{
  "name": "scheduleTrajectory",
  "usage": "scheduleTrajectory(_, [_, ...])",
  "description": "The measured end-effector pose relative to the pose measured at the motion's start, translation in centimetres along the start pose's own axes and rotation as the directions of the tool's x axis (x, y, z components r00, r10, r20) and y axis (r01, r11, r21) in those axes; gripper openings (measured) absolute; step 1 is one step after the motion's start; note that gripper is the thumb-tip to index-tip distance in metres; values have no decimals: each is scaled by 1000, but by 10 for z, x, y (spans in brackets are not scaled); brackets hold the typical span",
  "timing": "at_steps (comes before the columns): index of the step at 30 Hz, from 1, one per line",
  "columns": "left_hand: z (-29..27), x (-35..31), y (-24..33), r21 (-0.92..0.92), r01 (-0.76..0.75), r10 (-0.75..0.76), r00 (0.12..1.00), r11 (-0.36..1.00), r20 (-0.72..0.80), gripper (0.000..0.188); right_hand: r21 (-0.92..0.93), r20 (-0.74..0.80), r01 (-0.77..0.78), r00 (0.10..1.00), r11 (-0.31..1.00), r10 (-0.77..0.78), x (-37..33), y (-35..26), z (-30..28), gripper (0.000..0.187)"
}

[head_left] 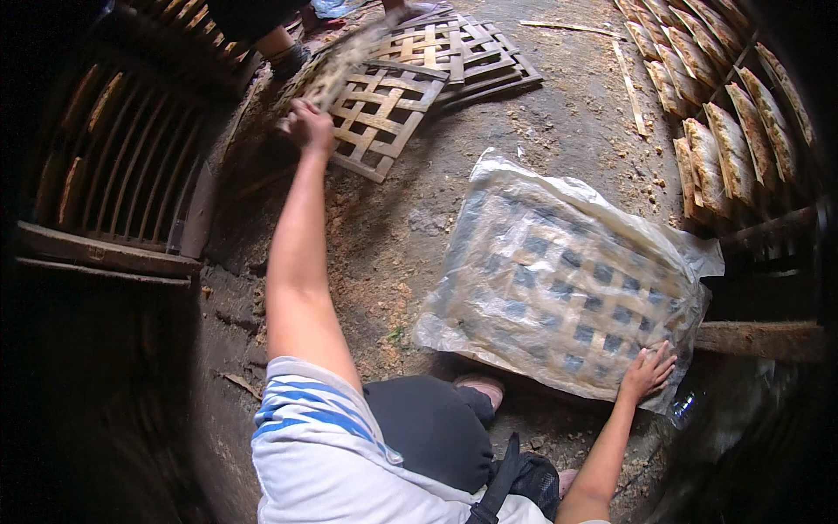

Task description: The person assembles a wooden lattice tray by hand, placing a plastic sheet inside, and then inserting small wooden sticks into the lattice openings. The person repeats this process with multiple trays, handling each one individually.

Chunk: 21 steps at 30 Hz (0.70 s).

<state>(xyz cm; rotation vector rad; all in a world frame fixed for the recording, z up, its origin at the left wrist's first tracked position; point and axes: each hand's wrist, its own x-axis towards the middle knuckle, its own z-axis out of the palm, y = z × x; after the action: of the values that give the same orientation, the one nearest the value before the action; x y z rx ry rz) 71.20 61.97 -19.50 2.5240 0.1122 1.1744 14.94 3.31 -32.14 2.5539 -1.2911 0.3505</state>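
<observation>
My left hand (310, 127) reaches far forward with its fingers closed on the edge of a woven bamboo lattice panel (342, 72). That panel is tilted up and smeared by motion. Other lattice panels (384, 113) lie stacked just beyond and to the right of it. In front of me to the right, a thin translucent plastic sheet (502, 188) covers another woven lattice, whose dark square gaps show through. My right hand (648, 375) rests on the sheet's near right corner, fingers spread and holding nothing.
Slatted wooden racks (131, 157) stand at the left. On the right, a rack holds several rows of pale brown slabs (707, 162). Thin wooden strips (628, 87) and crumbs lie on the dirt floor (375, 288). Another person's foot (288, 59) stands near the stack.
</observation>
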Motion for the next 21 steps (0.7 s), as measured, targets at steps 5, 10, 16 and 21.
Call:
scheduleTrajectory(5, [-109, 85, 3, -732, 75, -190, 979, 678, -75, 28, -51, 49, -14, 999, 999, 17, 1, 3, -4, 58])
scheduleTrajectory(10, [-274, 97, 24, -883, 208, -482, 876, 420, -23, 22, 3, 17, -16, 1000, 1000, 16, 0, 2, 7, 58])
scheduleTrajectory(16, [-427, 40, 60, -966, 225, -442, 885, 127, 148, 6, 52, 6, -58, 998, 997, 58, 5, 11, 22, 56])
scheduleTrajectory(21, [-475, -16, 81, -966, 228, -193, 960, 120, 203, 38, 164, -2, -47, 999, 985, 48, 9, 24, 40, 50])
